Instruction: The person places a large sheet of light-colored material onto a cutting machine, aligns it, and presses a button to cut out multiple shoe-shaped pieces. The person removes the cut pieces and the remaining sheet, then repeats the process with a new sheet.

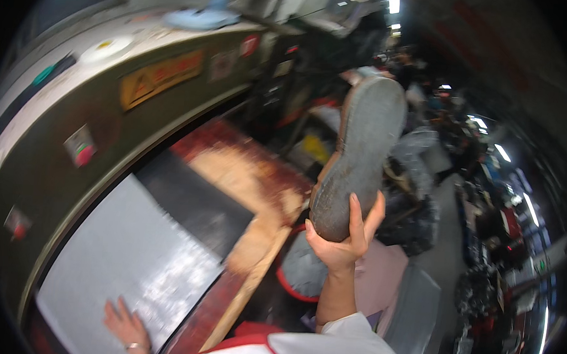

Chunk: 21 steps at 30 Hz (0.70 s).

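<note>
Head view: right hand [342, 245] pinching grey sole cutout [360, 157] aloft, left hand [125, 326] splayed on grey sheet [129, 258]; loose fingertip hold, could drop.

Sole [357, 157]: grey, shoe-shaped cutout with a brownish edge along its left side; held up in the air, standing nearly upright, heel end down and toe end up, flat face toward the camera.
Sole's place: up and to the right of the grey sheet, well apart from it.
Grey sheet [129, 258]: flat, pale grey, slightly glossy, lying on the counter [257, 175], with a darker sheet [194, 201] at its far end.
</note>
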Available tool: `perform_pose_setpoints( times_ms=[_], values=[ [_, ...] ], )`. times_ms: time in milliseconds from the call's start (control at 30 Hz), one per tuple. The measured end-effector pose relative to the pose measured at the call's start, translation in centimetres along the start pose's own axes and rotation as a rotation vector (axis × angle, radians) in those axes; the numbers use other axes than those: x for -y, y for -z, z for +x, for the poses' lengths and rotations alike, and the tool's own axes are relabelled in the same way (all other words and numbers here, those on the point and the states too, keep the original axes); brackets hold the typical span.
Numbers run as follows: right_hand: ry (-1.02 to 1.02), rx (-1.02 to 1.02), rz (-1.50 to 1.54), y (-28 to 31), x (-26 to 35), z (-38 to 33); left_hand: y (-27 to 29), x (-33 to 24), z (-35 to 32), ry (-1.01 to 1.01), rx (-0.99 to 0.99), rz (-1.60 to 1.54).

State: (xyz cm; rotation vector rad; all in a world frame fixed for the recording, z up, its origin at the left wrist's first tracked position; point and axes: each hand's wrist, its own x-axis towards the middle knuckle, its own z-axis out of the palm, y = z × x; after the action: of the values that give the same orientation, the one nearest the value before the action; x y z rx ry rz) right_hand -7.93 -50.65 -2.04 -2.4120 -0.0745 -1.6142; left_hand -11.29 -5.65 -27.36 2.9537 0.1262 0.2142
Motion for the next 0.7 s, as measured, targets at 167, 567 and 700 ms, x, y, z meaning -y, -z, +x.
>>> perform_pose_setpoints(
  times_ms=[167,567,700],
  values=[
    [0.209,-0.341,-0.611,9.4,-1.8,5.0,1.3,-0.9,1.1,-0.189,-0.286,0.207],
    [0.493,-0.846,-0.892,19.5,1.6,8.5,-0.2,-0.1,0.6,0.051,0.020,0.010],
    [0.577,-0.850,-0.816,18.8,3.4,9.2,0.7,-0.7,-0.7,0.038,0.011,0.002]
  ],
)
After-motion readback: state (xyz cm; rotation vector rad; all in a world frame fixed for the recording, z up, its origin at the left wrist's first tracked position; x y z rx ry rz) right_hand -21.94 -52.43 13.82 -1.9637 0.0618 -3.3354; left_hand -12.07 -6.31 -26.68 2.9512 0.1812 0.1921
